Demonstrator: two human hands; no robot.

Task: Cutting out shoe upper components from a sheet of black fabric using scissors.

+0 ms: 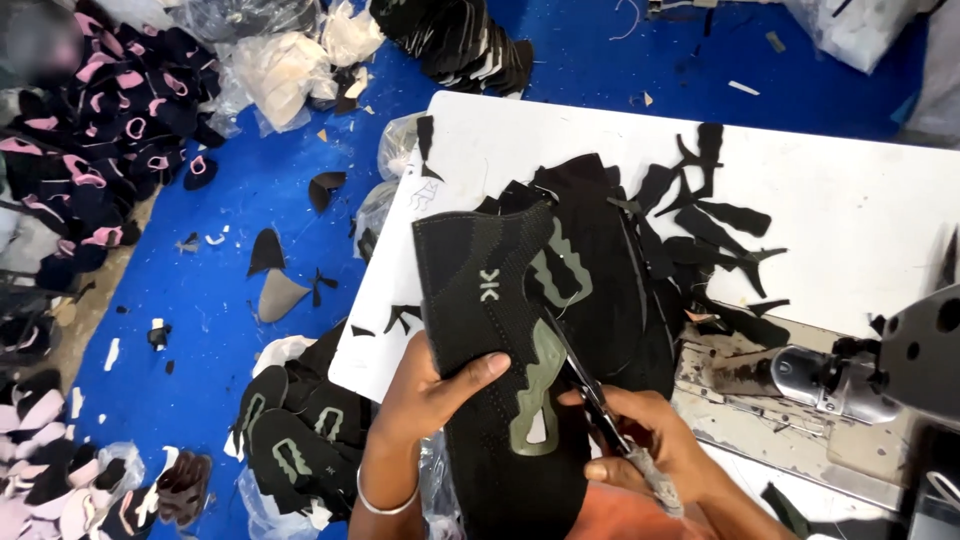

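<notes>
My left hand (425, 395) grips the left edge of a black knitted shoe upper (480, 300) with grey-green overlay shapes, thumb across its face. My right hand (650, 440) is closed on small scissors (590, 390); their blades lie against the upper beside a grey-green overlay piece (535, 385). The upper is held over the near edge of a white table (850, 200), above a stack of similar black uppers (600, 270).
Black offcut scraps (710, 220) litter the table. A sewing machine (890, 370) stands at the right. On the blue floor (230, 220) lie piles of black and pink shoe pieces (110, 130), more black uppers (300, 430) and plastic bags (290, 65).
</notes>
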